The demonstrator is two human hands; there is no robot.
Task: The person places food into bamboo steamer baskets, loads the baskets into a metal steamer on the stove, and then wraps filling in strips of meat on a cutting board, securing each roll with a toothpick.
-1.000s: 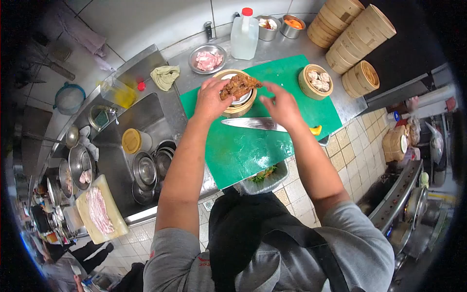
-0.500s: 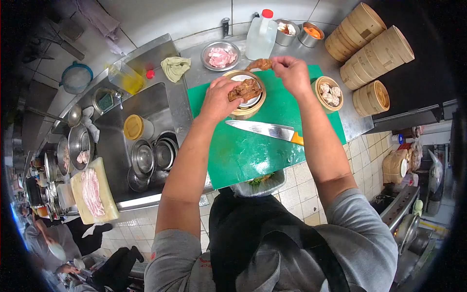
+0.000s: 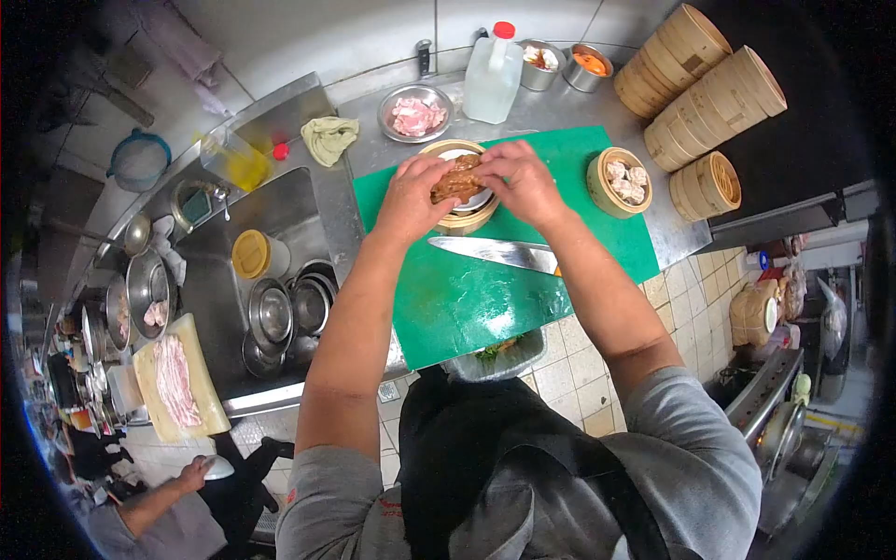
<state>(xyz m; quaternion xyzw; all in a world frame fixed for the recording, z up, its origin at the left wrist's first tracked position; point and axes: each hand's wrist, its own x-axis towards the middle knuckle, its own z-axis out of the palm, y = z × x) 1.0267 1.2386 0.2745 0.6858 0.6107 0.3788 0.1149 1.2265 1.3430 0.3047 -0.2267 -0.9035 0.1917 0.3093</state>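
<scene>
On the green cutting board (image 3: 448, 303) stands a round bamboo steamer (image 3: 464, 224) with a white dish (image 3: 482, 200) inside. Brown, glossy chicken feet (image 3: 455, 183) are heaped over the dish. My left hand (image 3: 413, 198) is curled round the left side of the heap, fingers pressed on it. From the right, my right hand (image 3: 523, 187) pinches at the top of the same heap, its fingertips touching the meat. A large knife (image 3: 490, 251) lies just below the steamer, its handle mostly hidden by my right forearm. Farther right sits a steamer of pale dumplings (image 3: 625, 181).
Stacked bamboo steamers (image 3: 714, 103) stand at the back right. Behind the board are a bowl of raw meat (image 3: 417, 116), a clear jug (image 3: 493, 79) and two metal tins (image 3: 586, 68). The sink (image 3: 219, 327) holds metal bowls. A co-worker's arm (image 3: 154, 509) shows lower left.
My right hand has come down and left, bringing a brown piece from beside the steamer onto the heap. My left hand stays on the heap. A co-worker at lower left has shifted.
</scene>
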